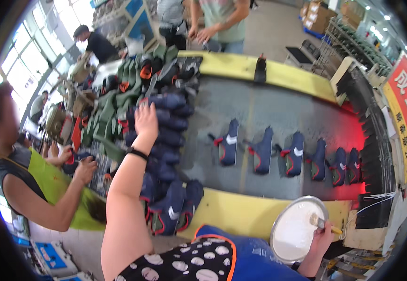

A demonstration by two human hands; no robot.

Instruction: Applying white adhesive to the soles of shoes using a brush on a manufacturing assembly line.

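Observation:
My left hand (146, 121) reaches out over a pile of navy shoe uppers (168, 117) with red edging. Its fingers are stretched out and rest against the end of an upper at the top of the pile. Low on the right, my right hand (321, 242) is closed round the yellow handle of a brush (324, 223). The bristles are over a round metal bowl of white liquid (290, 236), close to its surface. More navy uppers (167, 210) lean together at the near end of the pile.
Several navy uppers (262, 150) lie in a row on the grey conveyor belt (217, 93), reaching toward a red-lit opening with black flaps (372, 126). Yellow rails (241, 206) edge the belt. Green shoe pieces (102, 117) are heaped at left, beside a co-worker (48, 182).

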